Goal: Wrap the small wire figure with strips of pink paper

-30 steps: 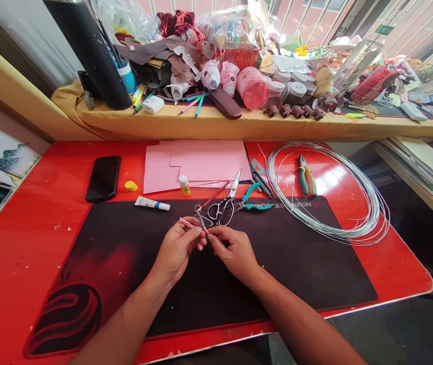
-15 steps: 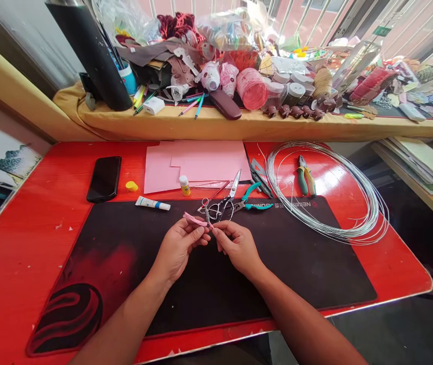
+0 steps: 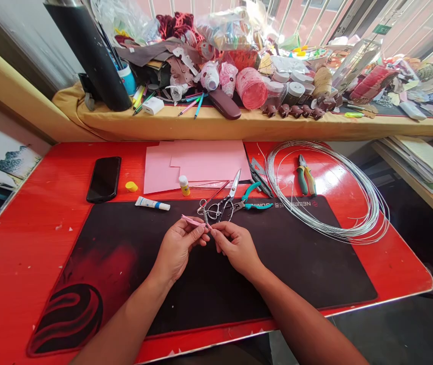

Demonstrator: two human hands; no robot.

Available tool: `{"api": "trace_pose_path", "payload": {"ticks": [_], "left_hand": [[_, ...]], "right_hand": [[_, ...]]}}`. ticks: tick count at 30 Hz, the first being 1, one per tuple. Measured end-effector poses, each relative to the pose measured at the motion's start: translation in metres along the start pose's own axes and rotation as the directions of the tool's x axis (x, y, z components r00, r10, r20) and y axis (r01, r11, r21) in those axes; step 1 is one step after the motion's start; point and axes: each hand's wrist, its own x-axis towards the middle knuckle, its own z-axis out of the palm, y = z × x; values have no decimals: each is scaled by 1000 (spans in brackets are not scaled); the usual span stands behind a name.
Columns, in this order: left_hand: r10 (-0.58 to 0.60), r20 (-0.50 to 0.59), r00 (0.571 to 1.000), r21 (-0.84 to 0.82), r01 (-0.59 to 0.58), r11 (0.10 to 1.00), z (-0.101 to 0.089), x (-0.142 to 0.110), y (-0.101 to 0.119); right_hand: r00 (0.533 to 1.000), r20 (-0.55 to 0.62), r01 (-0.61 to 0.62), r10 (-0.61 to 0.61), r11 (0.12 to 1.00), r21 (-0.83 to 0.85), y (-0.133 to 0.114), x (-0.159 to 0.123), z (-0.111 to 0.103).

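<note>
Both hands meet above the black desk mat. My left hand is closed, pinching a narrow pink strip between thumb and fingers. From the strip rises a small twisted wire piece with a loop at its top. My right hand is closed too, its thumb and forefinger pinching the strip's right end beside the wire. Just beyond the fingers lie scissors and teal-handled pliers, partly overlapping. How the strip joins the wire is too small to make out.
Pink sheets, a small glue bottle, its yellow cap, a white tube and a phone lie on the red table. A wire coil and green-yellow pliers are at right. A cluttered ledge runs behind.
The pink strip in my left hand has tilted slightly and shifted a little to the left. Both hands keep their pinch, and the tools have not moved.
</note>
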Motion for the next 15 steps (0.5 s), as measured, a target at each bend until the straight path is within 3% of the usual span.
{"api": "trace_pose_path", "payload": {"ticks": [15], "left_hand": [[4, 7, 1000, 34, -4, 999, 0, -1, 1]], "right_hand": [[999, -25, 36, -37, 998, -54, 2, -1, 1]]}}
